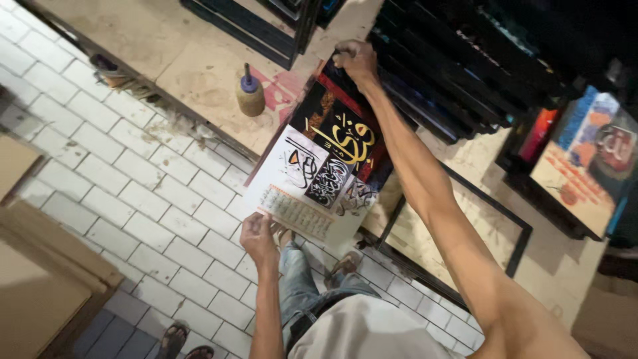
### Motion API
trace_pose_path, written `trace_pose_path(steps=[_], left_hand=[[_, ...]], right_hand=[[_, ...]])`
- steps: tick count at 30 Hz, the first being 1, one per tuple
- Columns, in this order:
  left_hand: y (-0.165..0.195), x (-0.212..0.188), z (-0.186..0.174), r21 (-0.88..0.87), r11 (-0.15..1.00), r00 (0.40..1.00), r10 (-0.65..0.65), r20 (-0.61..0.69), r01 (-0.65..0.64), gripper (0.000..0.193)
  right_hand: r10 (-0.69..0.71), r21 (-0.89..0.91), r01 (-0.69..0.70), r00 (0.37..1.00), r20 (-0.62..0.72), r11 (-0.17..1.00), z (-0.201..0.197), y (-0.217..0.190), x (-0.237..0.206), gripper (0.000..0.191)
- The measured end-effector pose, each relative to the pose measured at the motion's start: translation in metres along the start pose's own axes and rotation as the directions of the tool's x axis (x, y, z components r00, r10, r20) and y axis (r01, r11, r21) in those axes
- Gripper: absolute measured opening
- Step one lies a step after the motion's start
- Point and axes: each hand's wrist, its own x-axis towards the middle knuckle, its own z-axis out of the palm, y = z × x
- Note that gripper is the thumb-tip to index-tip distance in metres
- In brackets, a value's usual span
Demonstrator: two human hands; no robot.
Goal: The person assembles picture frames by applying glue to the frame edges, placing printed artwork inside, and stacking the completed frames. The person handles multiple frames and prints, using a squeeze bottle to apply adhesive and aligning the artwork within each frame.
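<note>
A large printed poster [325,159] with black, red, gold and white calligraphy art lies half over the edge of a tan worktable [166,46]. My right hand [355,60] grips the poster's far top edge, arm stretched out over it. My left hand [258,238] holds the near bottom corner, below the table edge. The sheet hangs slightly tilted between both hands.
A small brown glue bottle [250,93] with a blue cap stands on the table left of the poster. Black picture frames [458,60] are stacked at the back right, and one empty frame [465,233] lies flat. A colourful print [585,159] sits at right. White tiled floor [133,199] below; another person's sandalled feet [183,342].
</note>
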Motion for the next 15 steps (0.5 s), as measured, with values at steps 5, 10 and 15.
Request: trace_pose_path(steps=[5, 10, 15], left_hand=[[0.010, -0.016, 0.003, 0.073, 0.992, 0.995, 0.099, 0.024, -0.101, 0.032], [0.027, -0.062, 0.006, 0.205, 0.968, 0.982, 0.116, 0.149, -0.145, 0.034], [0.056, -0.101, 0.026, 0.130, 0.881, 0.711, 0.272, 0.648, -0.455, 0.019]], right_hand=[[0.079, 0.056, -0.077, 0.996, -0.030, 0.995, 0.033, 0.013, -0.006, 0.016], [-0.033, -0.004, 0.033, 0.986, -0.162, 0.999, 0.005, 0.019, -0.001, 0.025], [-0.131, 0.394, 0.183, 0.979, -0.157, 0.901, -0.067, 0.015, -0.013, 0.014]])
